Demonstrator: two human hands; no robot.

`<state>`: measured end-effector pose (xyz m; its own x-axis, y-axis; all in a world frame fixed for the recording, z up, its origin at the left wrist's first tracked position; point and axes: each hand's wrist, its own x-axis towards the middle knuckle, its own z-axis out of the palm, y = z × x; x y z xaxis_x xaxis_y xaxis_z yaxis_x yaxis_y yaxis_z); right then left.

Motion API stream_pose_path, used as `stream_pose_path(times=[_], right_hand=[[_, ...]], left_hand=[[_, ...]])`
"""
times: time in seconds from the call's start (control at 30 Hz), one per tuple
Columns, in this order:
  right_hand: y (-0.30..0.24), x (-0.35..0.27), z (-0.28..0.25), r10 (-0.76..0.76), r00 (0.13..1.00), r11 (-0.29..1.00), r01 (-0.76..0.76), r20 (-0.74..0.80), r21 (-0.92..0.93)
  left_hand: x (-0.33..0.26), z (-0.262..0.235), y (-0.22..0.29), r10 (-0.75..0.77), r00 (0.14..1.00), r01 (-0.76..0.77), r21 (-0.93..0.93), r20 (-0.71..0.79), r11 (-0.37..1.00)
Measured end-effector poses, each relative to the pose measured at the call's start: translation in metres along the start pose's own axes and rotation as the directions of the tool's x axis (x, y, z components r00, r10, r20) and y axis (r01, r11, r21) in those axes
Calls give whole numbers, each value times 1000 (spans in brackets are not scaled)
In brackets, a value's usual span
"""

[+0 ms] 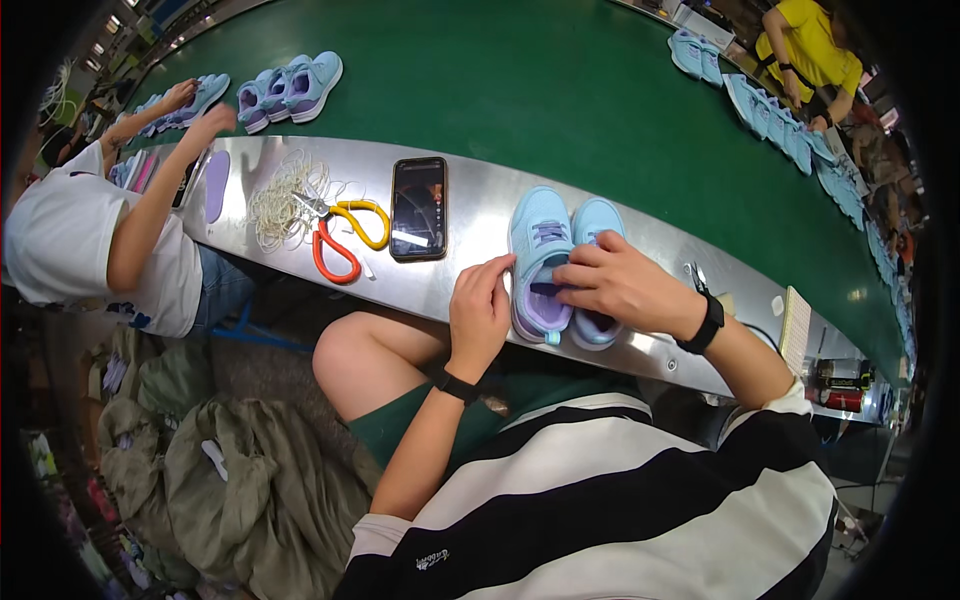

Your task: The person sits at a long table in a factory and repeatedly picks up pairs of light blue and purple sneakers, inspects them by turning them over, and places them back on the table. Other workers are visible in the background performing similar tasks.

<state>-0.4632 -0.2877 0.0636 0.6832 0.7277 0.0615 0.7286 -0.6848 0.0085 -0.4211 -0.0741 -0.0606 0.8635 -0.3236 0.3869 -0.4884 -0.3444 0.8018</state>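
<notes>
Two light blue sneakers with lilac lining stand side by side on the metal ledge before me, toes pointing away. Against the outer side of the left sneaker (pixel 540 225), my left hand (pixel 480 312) presses its closed fingers. My right hand (pixel 615 288) reaches across the right sneaker (pixel 597 217), partly covering it. Its curled fingertips are at the left sneaker's opening; whatever they pinch there is hidden. Left of the pair lie a phone (pixel 419 210) and scissors (pixel 346 228) with one yellow and one red handle.
A tangle of pale cord (pixel 285 205) lies beside the scissors, then a lilac insole (pixel 217 187). Small snips (pixel 697 277) are at right. More sneakers (pixel 290 90) stand on the green belt (pixel 480 80). A co-worker in white (pixel 110 230) sits left; another in yellow (pixel 815 45) works across.
</notes>
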Motion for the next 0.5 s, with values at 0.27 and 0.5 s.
stream_pose_path(times=[0.27, 0.5], right_hand=[[-3, -1, -5, 6, 1000, 1000, -6, -29, 14], [0, 0, 3, 2, 998, 993, 7, 69, -120]], left_hand=[[-4, -4, -7, -27, 999, 24, -89, -36, 996], [-3, -6, -5, 2, 1000, -3, -87, -17, 996]])
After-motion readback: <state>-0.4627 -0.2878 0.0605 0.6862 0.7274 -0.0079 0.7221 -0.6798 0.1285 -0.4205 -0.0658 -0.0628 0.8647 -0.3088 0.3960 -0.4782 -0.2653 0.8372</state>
